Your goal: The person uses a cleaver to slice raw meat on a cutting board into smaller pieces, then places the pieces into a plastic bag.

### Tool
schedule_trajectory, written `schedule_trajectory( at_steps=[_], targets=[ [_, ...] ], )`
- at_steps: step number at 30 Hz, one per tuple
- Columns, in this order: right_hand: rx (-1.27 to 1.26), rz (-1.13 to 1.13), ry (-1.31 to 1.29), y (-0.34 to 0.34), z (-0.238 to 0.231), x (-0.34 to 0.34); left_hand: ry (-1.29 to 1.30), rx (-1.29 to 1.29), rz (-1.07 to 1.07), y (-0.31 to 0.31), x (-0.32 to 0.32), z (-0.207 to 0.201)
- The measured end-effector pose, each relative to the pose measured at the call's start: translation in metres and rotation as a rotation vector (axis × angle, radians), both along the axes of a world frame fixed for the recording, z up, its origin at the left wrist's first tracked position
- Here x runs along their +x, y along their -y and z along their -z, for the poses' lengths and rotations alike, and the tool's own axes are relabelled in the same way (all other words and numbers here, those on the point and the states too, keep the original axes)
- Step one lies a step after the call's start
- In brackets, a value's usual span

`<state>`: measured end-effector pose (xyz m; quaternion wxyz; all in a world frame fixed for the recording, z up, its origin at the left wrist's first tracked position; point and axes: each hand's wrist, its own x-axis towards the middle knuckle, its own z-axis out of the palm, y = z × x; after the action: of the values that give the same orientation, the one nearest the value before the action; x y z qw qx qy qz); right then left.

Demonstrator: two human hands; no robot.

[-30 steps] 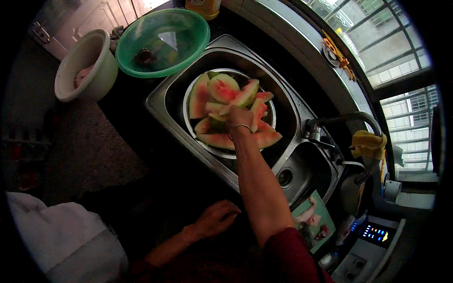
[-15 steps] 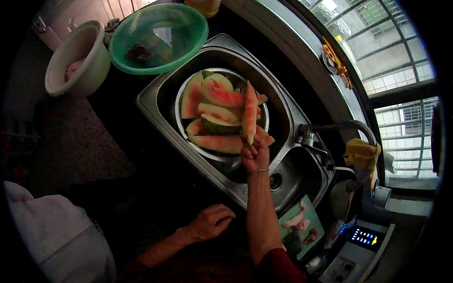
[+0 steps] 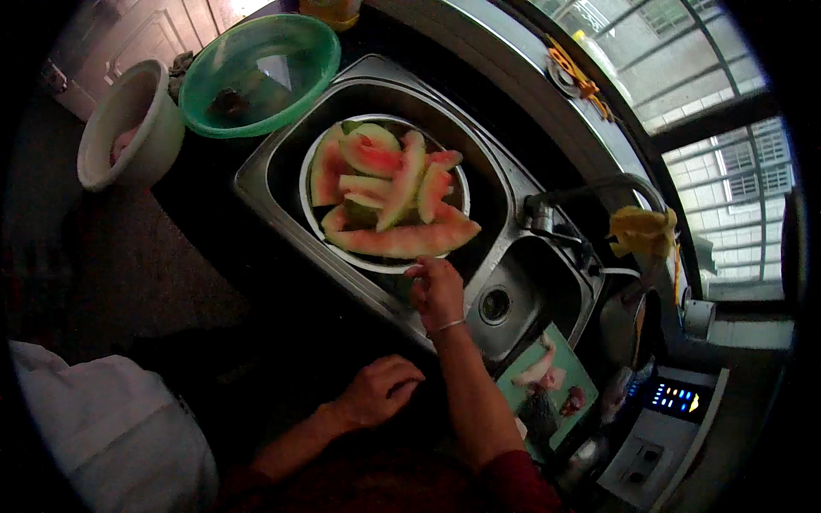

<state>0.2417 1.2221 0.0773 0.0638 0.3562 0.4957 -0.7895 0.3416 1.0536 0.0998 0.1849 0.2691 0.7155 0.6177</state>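
Note:
My right hand (image 3: 438,292) hovers at the near rim of a round metal bowl (image 3: 382,267), fingers loosely bent and apart, with nothing visible in them. Heaped in the bowl are several pieces of watermelon rind (image 3: 404,240) with pink flesh left on them. One long rind lies across the near side, close above my right hand. The bowl sits in the larger basin of a steel double sink (image 3: 280,192). My left hand (image 3: 382,392) rests in front of the sink's edge, holding nothing, its fingers slightly curled and the thumb apart.
At the far left stand a green basin (image 3: 312,98) and a whitish tub (image 3: 158,141). A faucet (image 3: 539,214) rises behind the small basin, near a yellow cloth (image 3: 643,231). A green cutting board (image 3: 575,369) carries pieces of raw meat. Pale fabric (image 3: 103,419) fills the lower left.
The rind that my right hand held upright now lies on the pile in the bowl. My right hand has let go and drawn back toward me. The view has shifted slightly.

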Motion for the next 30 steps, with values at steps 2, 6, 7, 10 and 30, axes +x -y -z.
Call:
schedule_trajectory(
  at_steps=[2,6,7,10,30],
  targets=[
    [0.124,-0.143,-0.049,0.004,-0.007,0.035,0.023,-0.030,0.032,-0.004,0.006,-0.002],
    [0.395,-0.400,-0.298,0.012,-0.030,0.111,-0.133,-0.031,0.088,-0.017,0.024,-0.001],
    [0.465,-0.437,-0.334,0.012,-0.043,0.123,-0.133,-0.063,0.105,-0.017,0.029,-0.002],
    [0.649,-0.485,-0.410,-0.009,-0.078,0.159,-0.140,-0.181,0.136,-0.034,0.055,-0.013],
    [1.493,-0.612,0.121,-0.255,-0.075,0.480,-0.612,-0.455,0.165,-0.180,0.222,-0.022]
  ],
)
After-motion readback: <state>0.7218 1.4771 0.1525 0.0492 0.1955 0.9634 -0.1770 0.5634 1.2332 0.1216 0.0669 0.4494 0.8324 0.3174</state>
